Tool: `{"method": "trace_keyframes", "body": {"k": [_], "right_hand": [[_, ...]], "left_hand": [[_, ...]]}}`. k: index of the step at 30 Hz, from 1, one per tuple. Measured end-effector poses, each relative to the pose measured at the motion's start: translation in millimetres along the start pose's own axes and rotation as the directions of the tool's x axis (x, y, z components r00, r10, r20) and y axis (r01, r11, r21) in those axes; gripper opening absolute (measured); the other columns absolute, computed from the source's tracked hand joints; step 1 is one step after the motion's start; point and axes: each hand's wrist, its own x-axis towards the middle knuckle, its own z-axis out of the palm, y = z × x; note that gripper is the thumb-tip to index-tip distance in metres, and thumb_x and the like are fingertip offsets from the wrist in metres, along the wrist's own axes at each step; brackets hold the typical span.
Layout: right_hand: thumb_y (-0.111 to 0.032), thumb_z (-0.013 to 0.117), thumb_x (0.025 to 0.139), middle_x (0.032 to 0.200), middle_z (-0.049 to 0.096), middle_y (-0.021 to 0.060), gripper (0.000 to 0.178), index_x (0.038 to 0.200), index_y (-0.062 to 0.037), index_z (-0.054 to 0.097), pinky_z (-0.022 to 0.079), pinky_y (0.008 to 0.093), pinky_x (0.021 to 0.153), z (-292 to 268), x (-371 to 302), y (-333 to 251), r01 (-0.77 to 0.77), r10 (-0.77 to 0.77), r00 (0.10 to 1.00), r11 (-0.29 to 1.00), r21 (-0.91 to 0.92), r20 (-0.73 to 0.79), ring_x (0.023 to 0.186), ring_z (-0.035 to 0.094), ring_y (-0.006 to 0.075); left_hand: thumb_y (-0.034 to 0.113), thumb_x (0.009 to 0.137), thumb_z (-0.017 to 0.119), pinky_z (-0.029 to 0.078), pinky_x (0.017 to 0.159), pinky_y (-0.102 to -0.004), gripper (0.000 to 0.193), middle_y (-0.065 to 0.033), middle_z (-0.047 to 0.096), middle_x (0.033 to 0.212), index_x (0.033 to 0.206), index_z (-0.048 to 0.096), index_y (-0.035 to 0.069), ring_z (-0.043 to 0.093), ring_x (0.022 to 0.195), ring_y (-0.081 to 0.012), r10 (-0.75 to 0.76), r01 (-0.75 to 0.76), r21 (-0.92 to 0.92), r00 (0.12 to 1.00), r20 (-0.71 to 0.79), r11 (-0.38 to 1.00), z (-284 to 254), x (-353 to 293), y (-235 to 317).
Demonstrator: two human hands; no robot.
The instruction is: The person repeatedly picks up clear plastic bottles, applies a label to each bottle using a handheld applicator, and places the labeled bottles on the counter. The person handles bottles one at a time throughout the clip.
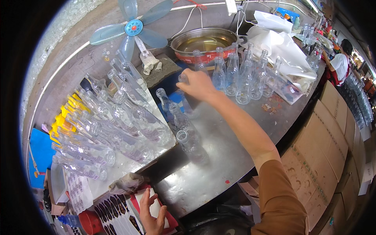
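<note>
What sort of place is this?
Probably a small glass-bottle workshop or packing area: many clear glass bottles stand grouped by a metal worktable's wall side, and large cardboard cartons stand alongside.

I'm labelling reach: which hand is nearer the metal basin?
Right. The right hand, holding a bottle, is close in front of the metal basin; the left hand is well away, near the picture's lower edge.

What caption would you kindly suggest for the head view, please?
Right hand grasping a clear glass bottle near its top at a metal workbench; left hand open.
</note>
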Motion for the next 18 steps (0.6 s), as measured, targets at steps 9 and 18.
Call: {"method": "trace_keyframes", "body": {"k": [9,18], "right_hand": [[-0.046,0.072,0.085,0.118,0.069,0.0228,0.062,0.127,-0.0021,0.062,0.051,0.0442,0.095,-11.7,-12.1,0.2,0.074,-0.060,0.985,0.994,0.081,-0.160,0.109,0.067,0.0385],[-0.036,0.069,0.088,0.121,0.067,0.0203,0.043,0.120,-0.0073,0.061,0.053,0.0497,0.089,-70.1,-2.7,58.8,-0.218,0.156,0.968,0.910,-0.353,-0.196,0.106,0.065,0.0431]], "left_hand": [[0.004,0.082,0.071,0.050,0.098,-0.0397,0.074,-0.0180,0.051,0.148,0.151,0.043,0.004,0.066,0.116,-0.0285,0.022,-0.022,0.017,1.000,-0.014,1.000,-2.6,-10.3,-5.8],[0.005,0.083,0.071,0.050,0.096,-0.0393,0.071,-0.0173,0.049,0.151,0.149,0.046,0.003,0.065,0.118,-0.0290,0.063,-0.064,-0.030,0.998,-0.018,0.998,-3.1,-18.0,-10.6]]}}
